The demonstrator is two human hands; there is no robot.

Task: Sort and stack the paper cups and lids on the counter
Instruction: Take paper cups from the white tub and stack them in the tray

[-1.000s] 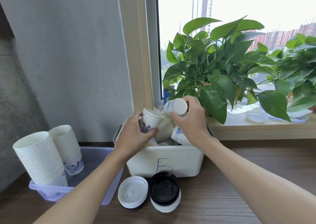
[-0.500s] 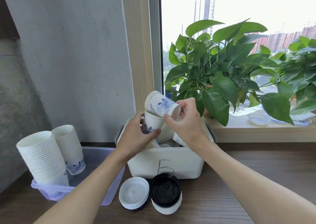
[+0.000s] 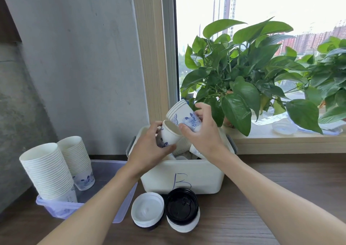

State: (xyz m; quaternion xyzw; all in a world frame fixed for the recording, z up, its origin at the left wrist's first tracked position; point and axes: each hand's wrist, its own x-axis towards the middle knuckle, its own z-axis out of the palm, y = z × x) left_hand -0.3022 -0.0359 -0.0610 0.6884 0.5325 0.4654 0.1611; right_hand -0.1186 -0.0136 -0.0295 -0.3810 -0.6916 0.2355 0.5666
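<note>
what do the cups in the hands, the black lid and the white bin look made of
Cups: likely matte paper, rolled rims, blue print. Black lid: probably glossy molded plastic, sheen and raised sip tab. White bin: seemingly smooth, thick-walled plastic, rounded corners.

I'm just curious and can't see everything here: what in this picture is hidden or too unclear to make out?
Head view:
- Inside of the white bin: both hands and its front wall hide most of the contents.
- Cup in the left hand: fingers cover its base.
- Front cup stack: the clear tray blurs its bottom.
</note>
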